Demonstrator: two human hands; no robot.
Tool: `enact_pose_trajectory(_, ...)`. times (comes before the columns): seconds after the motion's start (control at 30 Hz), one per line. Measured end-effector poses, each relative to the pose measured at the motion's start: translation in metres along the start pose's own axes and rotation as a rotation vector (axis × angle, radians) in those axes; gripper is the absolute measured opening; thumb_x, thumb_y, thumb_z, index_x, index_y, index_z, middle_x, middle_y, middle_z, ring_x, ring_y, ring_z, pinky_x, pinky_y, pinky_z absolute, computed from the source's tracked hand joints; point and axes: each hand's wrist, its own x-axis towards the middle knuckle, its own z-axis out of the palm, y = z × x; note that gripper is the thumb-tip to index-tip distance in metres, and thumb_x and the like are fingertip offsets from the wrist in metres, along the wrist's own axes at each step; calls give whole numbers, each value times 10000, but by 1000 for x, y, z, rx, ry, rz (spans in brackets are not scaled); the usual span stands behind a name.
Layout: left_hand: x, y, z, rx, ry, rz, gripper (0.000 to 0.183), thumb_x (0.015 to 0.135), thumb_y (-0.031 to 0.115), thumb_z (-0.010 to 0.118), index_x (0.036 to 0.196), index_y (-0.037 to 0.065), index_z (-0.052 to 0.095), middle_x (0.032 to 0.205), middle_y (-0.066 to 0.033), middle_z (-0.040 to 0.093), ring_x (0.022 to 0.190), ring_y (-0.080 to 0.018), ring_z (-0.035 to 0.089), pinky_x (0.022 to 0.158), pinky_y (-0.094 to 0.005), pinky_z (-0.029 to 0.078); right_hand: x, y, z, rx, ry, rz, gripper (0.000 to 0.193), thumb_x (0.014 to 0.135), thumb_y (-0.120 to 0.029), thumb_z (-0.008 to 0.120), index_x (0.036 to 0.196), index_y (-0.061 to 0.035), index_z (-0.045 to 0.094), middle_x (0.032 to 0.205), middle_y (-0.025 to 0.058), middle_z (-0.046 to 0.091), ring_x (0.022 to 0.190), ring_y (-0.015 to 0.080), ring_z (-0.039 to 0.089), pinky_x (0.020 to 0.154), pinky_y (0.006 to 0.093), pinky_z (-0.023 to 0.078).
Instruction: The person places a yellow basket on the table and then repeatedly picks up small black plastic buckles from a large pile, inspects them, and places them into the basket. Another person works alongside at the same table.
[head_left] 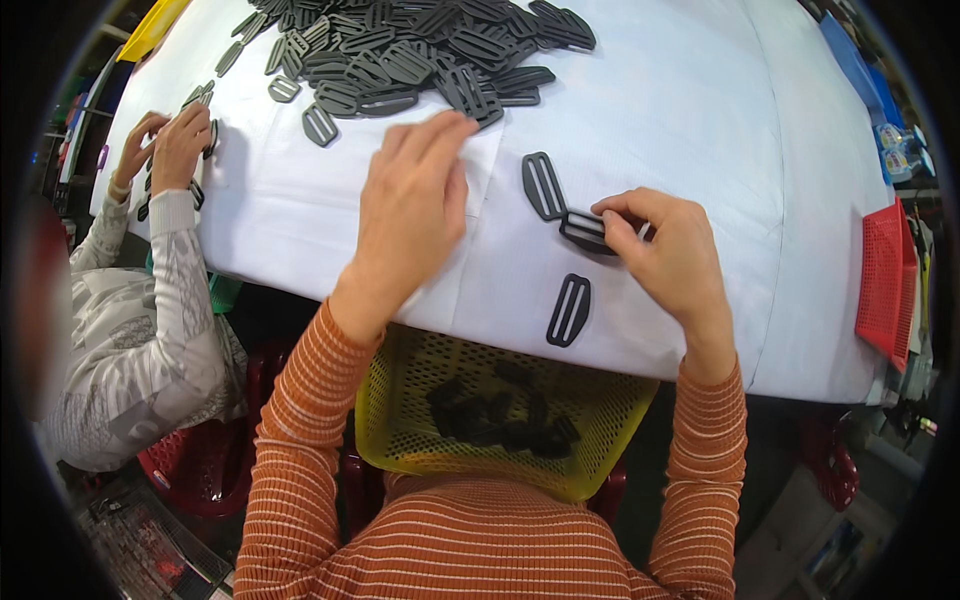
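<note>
While the right hand point(672, 252) pinches a black buckle point(586, 232) nearside of the buckle pile point(407, 63), the left hand point(412, 195) is at that pile's edge, grip part-curled, contents indeterminable.

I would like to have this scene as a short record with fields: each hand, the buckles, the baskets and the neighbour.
Left hand: fingertips at near edge of buckle pile; grip unclear
Right hand: pinches held buckle between thumb and fingers
Loose buckles: farther buckle, nearer buckle, both flat on white table
Yellow basket: below table edge, dark pieces inside
Red basket: at the table's right side
Co-worker's hands: at far left, over dark buckles
</note>
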Motion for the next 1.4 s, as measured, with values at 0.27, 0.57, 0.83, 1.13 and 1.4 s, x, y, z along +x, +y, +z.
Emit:
enact_pose_trajectory(0.27, 32, -25, 32, 87, 66, -208, 376, 888, 245, 686, 1162, -9, 643, 1071, -151, 667, 994, -322, 587, 875, -391, 479, 119, 26, 33, -154, 171, -406, 273, 890, -186, 629, 1130, -70, 688, 1121, 75, 661, 1036, 268, 587, 944, 356, 468)
enact_pose_trajectory(0.57, 15, -12, 23, 197, -9, -58, 306, 817, 215, 733, 1098, 102, 691, 1031, -56, 673, 987, -260, 596, 804, -382, 457, 78, 40, 19, -271, 217, -505, 200, 860, -167, 681, 1044, -113, 736, 1001, 9, 686, 922, 236, 597, 819, 362, 479)
enact_pose_trajectory(0.83, 14, -11, 20, 184, -6, -36, 241, 819, 122, 727, 1056, 111, 684, 991, -25, 691, 1013, -244, 596, 865, -384, 425, 14, 49, -6, 110, 197, -85, 158, 883, -110, 682, 1005, -31, 745, 822, 70, 631, 734, 172, 567, 669, 289, 457)
enact_pose_trajectory(1.13, -14, 19, -4, -261, -114, -265, 168, 862, 40, 692, 1028, 42, 716, 870, -109, 678, 761, -215, 634, 672, -328, 483, 21, 54, 0, 128, 277, -32, 139, 896, -93, 668, 990, -24, 744, 854, 61, 637, 736, 156, 568, 681, 282, 465)
enact_pose_trajectory(1.4, -8, 3, -2, -24, -42, -85, 209, 906, 25, 598, 1092, 3, 690, 1017, -117, 657, 907, -287, 590, 792, -359, 479, 42, 32, 12, -39, 256, -300, 127, 891, -106, 659, 971, -52, 741, 890, 60, 641, 845, 215, 604, 739, 327, 497)
